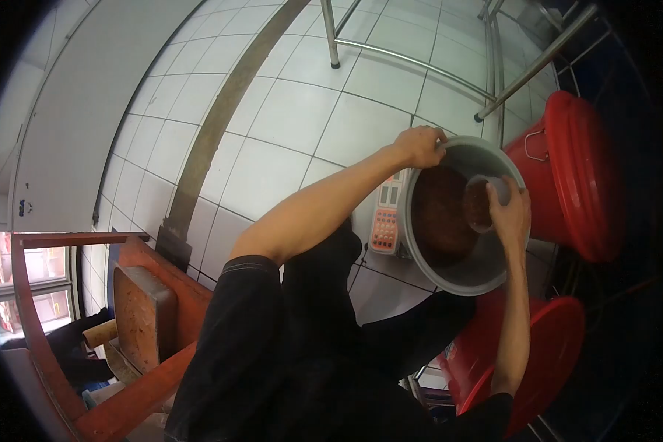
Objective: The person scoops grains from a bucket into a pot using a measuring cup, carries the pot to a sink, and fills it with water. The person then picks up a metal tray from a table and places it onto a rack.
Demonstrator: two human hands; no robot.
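Observation:
A large grey bucket holds a dark reddish-brown mass, whose kind I cannot make out. My left hand is closed over the bucket's rim at its upper left. Inside the bucket, my right hand grips a clear plastic cup, tilted, with some brown stuff showing in it. Close against the bucket's left side is a digital scale with orange keys. Whether the bucket rests on its platform is hidden.
Right of the bucket stands a red lidded bin, and a second red bin is below it. Metal rack legs rise from the white tiled floor. An orange frame with a brown-stained tray is at lower left.

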